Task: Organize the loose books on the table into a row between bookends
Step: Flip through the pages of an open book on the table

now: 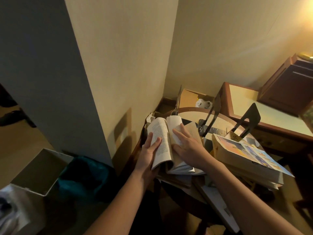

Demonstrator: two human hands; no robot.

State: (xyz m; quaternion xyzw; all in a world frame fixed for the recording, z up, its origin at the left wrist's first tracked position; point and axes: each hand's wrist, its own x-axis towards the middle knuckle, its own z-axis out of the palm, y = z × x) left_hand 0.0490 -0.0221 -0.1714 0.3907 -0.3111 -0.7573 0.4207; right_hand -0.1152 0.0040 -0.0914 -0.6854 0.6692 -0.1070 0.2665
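Book point(161, 143) lies open at the near left of the round table point(194, 108), on top of other volumes I cannot tell apart in the dim light. From my remote seat I see the left hand point(149, 155) gripping its left half: the thumb lies across the printed page and the fingers curl round the outer edge. The right hand point(188, 146) lies flat on the right-hand pages, fingers straight and slightly spread, clamped on nothing.

Just right of the book sits a stack point(243, 155) of thick books, lying flat, with a colourful sheet on top that juts past the near edge. Behind it stands the right bookend point(249, 118), black and upright, touching the stack's far end. The middle bookend point(211, 112) stands further left on the table, apart from the books. A third, thin bookend point(178, 97) shows edge-on at the table's far side, beyond the open pages.

A desk point(271, 116) adjoins the table on the right, and a cardboard box point(188, 97) sits behind.
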